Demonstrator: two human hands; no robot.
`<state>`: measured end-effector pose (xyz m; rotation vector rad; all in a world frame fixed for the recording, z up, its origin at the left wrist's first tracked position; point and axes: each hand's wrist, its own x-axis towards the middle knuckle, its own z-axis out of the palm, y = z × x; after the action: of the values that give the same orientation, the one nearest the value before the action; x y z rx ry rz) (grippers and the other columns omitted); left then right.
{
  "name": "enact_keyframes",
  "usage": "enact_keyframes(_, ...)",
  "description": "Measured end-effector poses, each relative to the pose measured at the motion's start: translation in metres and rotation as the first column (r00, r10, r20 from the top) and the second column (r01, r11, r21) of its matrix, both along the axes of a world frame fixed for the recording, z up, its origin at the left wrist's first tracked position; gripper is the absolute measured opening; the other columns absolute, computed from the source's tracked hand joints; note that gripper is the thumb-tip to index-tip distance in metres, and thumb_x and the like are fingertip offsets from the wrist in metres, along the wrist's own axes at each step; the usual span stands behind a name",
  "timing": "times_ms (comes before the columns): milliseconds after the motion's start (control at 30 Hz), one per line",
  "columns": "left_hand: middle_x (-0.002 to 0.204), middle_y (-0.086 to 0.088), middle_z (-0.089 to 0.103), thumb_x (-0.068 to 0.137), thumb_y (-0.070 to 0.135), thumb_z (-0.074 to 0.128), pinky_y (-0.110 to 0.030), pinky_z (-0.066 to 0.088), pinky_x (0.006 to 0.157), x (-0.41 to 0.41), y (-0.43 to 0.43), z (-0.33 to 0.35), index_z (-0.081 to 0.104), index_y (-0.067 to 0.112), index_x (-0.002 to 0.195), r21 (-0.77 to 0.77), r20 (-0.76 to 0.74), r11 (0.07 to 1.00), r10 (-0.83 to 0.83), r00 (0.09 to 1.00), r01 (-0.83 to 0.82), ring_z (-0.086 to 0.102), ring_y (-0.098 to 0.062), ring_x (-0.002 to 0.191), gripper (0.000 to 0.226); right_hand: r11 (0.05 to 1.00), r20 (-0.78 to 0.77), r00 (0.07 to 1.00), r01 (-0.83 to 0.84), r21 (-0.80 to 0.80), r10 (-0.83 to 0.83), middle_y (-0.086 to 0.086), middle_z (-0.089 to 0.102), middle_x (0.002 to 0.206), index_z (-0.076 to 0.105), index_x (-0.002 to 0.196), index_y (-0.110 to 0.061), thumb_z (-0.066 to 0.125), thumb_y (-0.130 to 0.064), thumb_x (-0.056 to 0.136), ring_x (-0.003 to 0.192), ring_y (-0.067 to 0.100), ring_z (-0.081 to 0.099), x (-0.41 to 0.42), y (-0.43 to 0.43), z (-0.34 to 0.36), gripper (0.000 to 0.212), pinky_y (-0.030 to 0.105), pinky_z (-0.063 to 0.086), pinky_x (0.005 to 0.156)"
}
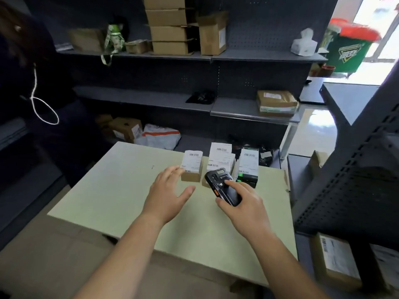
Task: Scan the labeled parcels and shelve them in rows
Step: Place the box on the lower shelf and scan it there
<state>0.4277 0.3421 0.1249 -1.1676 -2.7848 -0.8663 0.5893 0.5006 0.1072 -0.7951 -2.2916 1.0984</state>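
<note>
Cardboard parcels (248, 162) stand on a pale green table (121, 190) as a person aims a scanner (222, 186).

Three labelled parcels stand in a row at the table's far edge, in front of dark shelves (142, 98). The left hand (170, 190), fingers spread and holding nothing, reaches to the leftmost box (191, 167); whether the fingertips touch it cannot be told. The right hand (244, 203) grips the black scanner, one finger on its keys. The scanner's long axis runs from near right to far left, and its screen end points at the middle parcel (220, 158). The box's white label faces up, its long side running away from the person, with a barcode at each end. To scan well, the left hand should probably steady the box while the scanner swings left to face a barcode squarely, with a gap between them.
</note>
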Motion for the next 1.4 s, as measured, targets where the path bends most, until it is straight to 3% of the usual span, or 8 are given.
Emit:
enact_keyframes(167, 0.153, 0.007, 0.035, 0.092, 0.056, 0.053, -0.029, 0.022, 0.114, -0.051, 0.032, -0.02, 0.043, 0.026, 0.145, -0.025, 0.048, 0.999, -0.025, 0.999, 0.026, 0.025, -0.01, 0.141, 0.062, 0.998, 0.026, 0.999, 0.045, -0.048, -0.044, -0.02, 0.057, 0.109, 0.063, 0.124, -0.035, 0.078, -0.043, 0.077, 0.102, 0.002, 0.053, -0.041, 0.026, -0.005, 0.05, 0.019, 0.042, 0.086)
enact_keyframes(400, 0.153, 0.007, 0.034, 0.09, 0.057, 0.053, -0.033, 0.027, 0.115, -0.108, 0.095, -0.052, 0.045, 0.027, 0.144, -0.065, 0.139, 0.988, -0.128, 0.982, 0.138, 0.027, -0.012, 0.141, 0.062, 0.969, 0.094, 0.969, 0.236, -0.073, -0.229, -0.019, 0.06, 0.112, 0.065, 0.122, -0.034, 0.079, -0.041, 0.075, 0.102, 0.005, 0.057, -0.074, 0.073, -0.016, 0.05, 0.028, 0.049, 0.089)
enact_keyframes(567, 0.153, 0.002, 0.036, 0.091, 0.052, 0.057, -0.036, 0.029, 0.115, -0.142, 0.13, -0.079, 0.047, 0.023, 0.142, -0.092, 0.206, 0.983, -0.135, 0.969, 0.156, 0.03, -0.017, 0.141, 0.06, 0.949, 0.133, 0.943, 0.314, -0.044, -0.306, -0.02, 0.06, 0.111, 0.066, 0.121, -0.031, 0.08, -0.037, 0.074, 0.1, 0.004, 0.056, -0.092, 0.096, -0.021, 0.049, 0.024, 0.047, 0.086)
enact_keyframes(733, 0.154, 0.003, 0.033, 0.091, 0.057, 0.053, -0.04, 0.033, 0.109, -0.183, 0.141, -0.117, 0.042, 0.028, 0.145, -0.272, 0.206, 0.961, 0.015, 0.978, 0.042, 0.031, -0.023, 0.137, 0.063, 0.953, 0.174, 0.939, 0.303, -0.019, -0.295, -0.02, 0.059, 0.115, 0.065, 0.123, -0.034, 0.081, -0.04, 0.074, 0.104, 0.007, 0.057, -0.121, 0.097, -0.039, 0.051, 0.026, 0.049, 0.087)
enact_keyframes(933, 0.152, 0.001, 0.025, 0.085, 0.068, 0.052, -0.045, 0.035, 0.103, -0.198, 0.162, -0.163, 0.039, 0.032, 0.145, -0.443, 0.159, 0.896, 0.045, 0.986, 0.031, 0.034, -0.032, 0.127, 0.071, 0.952, 0.195, 0.934, 0.305, 0.003, -0.3, -0.018, 0.059, 0.12, 0.066, 0.124, -0.034, 0.083, -0.038, 0.073, 0.108, 0.007, 0.057, -0.142, 0.098, -0.059, 0.054, 0.02, 0.045, 0.089)
enact_keyframes(1067, 0.146, -0.002, 0.024, 0.086, 0.06, 0.059, -0.042, 0.042, 0.093, -0.197, 0.176, -0.178, 0.046, 0.028, 0.138, -0.402, 0.144, 0.915, 0.084, 0.986, -0.02, 0.04, -0.033, 0.115, 0.063, 0.953, 0.202, 0.934, 0.302, 0.0, -0.295, -0.017, 0.059, 0.119, 0.066, 0.124, -0.035, 0.082, -0.039, 0.073, 0.109, 0.008, 0.057, -0.147, 0.099, -0.061, 0.054, 0.025, 0.047, 0.092)
enact_keyframes(1233, 0.147, -0.006, 0.031, 0.08, 0.052, 0.069, -0.044, 0.042, 0.094, -0.191, 0.167, -0.172, 0.053, 0.022, 0.134, -0.321, 0.128, 0.946, 0.089, 0.988, -0.044, 0.04, -0.035, 0.117, 0.064, 0.959, 0.215, 0.936, 0.283, 0.017, -0.28, -0.015, 0.059, 0.119, 0.065, 0.124, -0.036, 0.082, -0.04, 0.073, 0.108, 0.008, 0.055, -0.147, 0.097, -0.056, 0.054, 0.025, 0.046, 0.091)
enact_keyframes(1400, 0.147, -0.003, 0.037, 0.077, 0.042, 0.07, -0.044, 0.041, 0.097, -0.182, 0.146, -0.108, 0.059, 0.019, 0.13, -0.094, 0.035, 0.992, 0.085, 0.996, -0.081, 0.039, -0.033, 0.122, 0.059, 0.97, 0.204, 0.949, 0.241, 0.016, -0.239, -0.025, 0.052, 0.11, 0.062, 0.125, -0.041, 0.077, -0.044, 0.075, 0.1, 0.001, 0.051, -0.144, 0.09, -0.018, 0.052, 0.026, 0.046, 0.085)
